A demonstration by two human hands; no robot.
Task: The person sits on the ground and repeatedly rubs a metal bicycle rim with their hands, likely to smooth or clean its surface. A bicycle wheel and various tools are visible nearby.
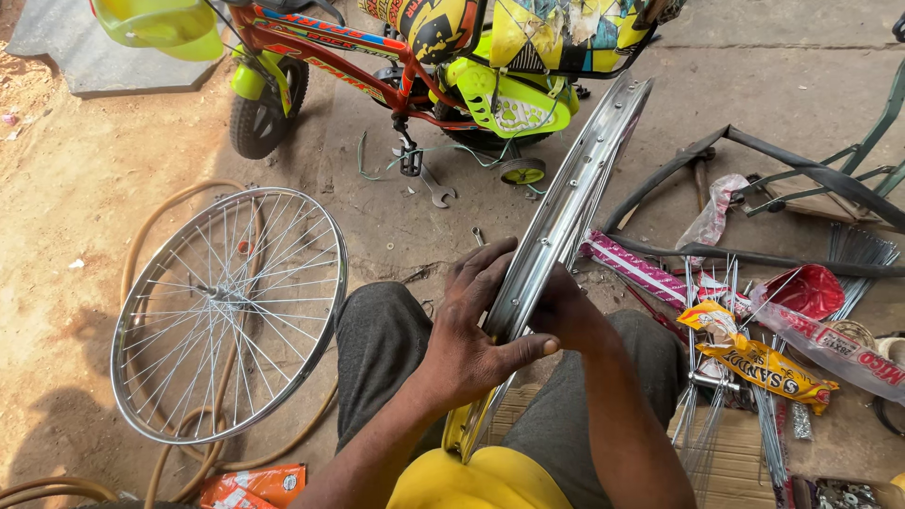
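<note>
My left hand (471, 330) and right hand (564, 309) clasp the bare chrome rim (566, 212) (light, stiff, probably slippery) at its edges.

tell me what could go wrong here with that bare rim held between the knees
The bare metal rim is steadied only by the left hand and right hand; its raised top end could swing into the small bicycle just behind. Loose spokes lie close by the right knee and could be knelt on or scattered. The rim's edges may nick bare fingers.
</note>
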